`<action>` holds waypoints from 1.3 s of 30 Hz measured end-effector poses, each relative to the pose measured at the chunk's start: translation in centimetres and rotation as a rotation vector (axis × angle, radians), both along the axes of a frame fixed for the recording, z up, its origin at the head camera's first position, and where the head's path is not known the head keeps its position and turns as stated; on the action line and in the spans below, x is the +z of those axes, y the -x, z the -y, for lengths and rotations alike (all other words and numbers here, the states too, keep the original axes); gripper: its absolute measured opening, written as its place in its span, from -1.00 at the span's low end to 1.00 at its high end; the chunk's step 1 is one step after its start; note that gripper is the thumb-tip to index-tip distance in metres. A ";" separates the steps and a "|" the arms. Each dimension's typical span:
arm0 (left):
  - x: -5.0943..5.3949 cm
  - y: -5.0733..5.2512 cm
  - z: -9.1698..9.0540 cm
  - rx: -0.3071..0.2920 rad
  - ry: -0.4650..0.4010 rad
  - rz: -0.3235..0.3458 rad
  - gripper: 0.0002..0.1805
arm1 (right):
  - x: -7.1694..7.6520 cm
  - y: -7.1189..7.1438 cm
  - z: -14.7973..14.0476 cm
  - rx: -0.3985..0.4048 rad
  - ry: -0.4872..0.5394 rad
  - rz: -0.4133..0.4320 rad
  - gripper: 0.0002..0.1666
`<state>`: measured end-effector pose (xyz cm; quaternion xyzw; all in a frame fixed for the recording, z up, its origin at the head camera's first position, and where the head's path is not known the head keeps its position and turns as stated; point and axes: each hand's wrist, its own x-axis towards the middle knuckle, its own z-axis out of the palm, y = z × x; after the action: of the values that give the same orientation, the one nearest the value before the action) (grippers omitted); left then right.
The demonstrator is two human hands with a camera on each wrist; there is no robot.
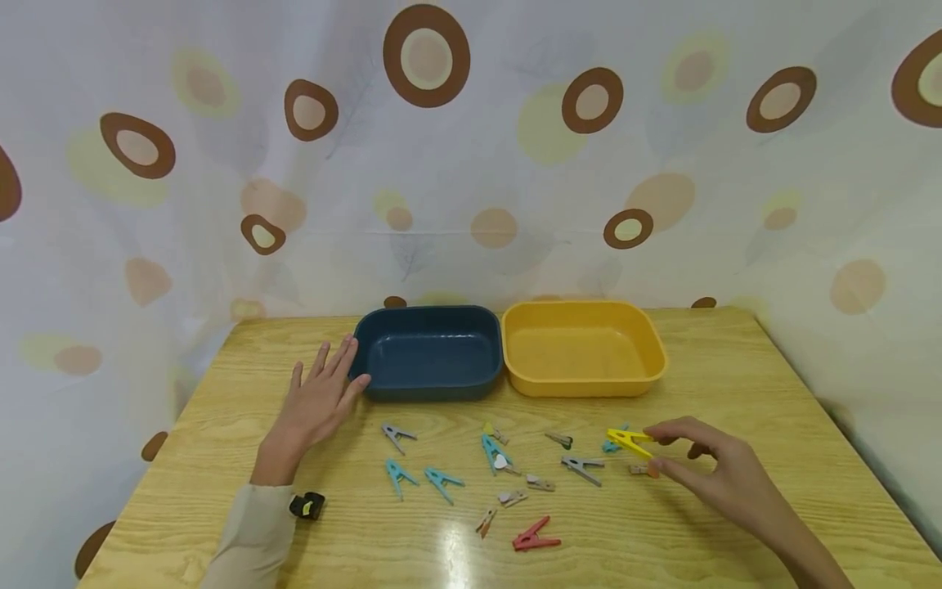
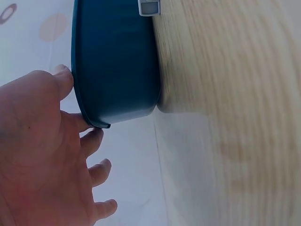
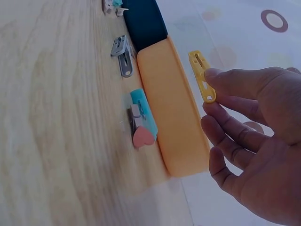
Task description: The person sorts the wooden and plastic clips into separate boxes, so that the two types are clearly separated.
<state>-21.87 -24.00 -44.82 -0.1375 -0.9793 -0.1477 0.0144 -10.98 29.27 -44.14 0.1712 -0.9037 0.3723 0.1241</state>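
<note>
Yellow clip (image 3: 199, 76) pinched in right hand (image 1: 724, 468); left hand (image 1: 315, 402), spread, touches blue tub (image 1: 434, 364).

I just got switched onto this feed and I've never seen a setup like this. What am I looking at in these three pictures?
There's no robot here: these are a person's two bare hands. The wide picture comes from a camera worn on the head, looking forward and down. The other two come from cameras worn on the wrists, each watching its own hand.

On the wooden table sit a dark blue tray and, beside it, a yellow tray. In front lie scattered clips, including turquoise ones, a red clip and small ones with decorations, such as a pink heart.

The left hand touches the blue tray's edge. The right hand pinches a yellow clip between thumb and fingers, above the table.
</note>
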 end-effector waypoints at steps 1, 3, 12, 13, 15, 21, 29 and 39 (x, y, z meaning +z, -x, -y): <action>0.0 -0.1 0.1 -0.002 -0.001 -0.001 -0.20 | 0.2 0.2 0.2 0.006 -0.001 0.005 -0.59; 0.0 -0.2 0.2 -0.006 0.002 -0.008 -0.21 | 0.4 0.6 0.5 0.018 -0.001 0.012 -0.61; -0.2 -0.5 0.5 -0.008 0.004 0.008 -0.21 | 1.0 2.3 2.4 0.061 0.019 -0.029 -0.61; -0.3 -0.6 0.6 -0.006 0.007 0.011 -0.21 | 1.0 2.5 2.6 0.062 0.018 -0.030 -0.61; -0.4 -0.6 0.6 -0.006 0.006 0.013 -0.21 | 1.2 3.0 3.0 0.064 0.013 -0.035 -0.62; -0.4 -0.3 0.5 -0.011 0.001 0.003 -0.21 | 1.4 4.4 4.3 0.086 0.030 -0.053 -0.64; -0.1 -0.1 0.2 -0.014 0.005 0.010 -0.21 | 1.2 6.2 6.3 0.127 0.094 -0.068 -0.62; -0.1 0.0 0.0 -0.008 0.018 0.006 -0.21 | 1.8 8.0 9.2 0.171 0.140 -0.090 -0.63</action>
<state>-21.83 -24.00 -44.95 -0.1409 -0.9801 -0.1392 0.0098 -18.98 20.04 -42.35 0.2551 -0.8511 0.4357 0.1440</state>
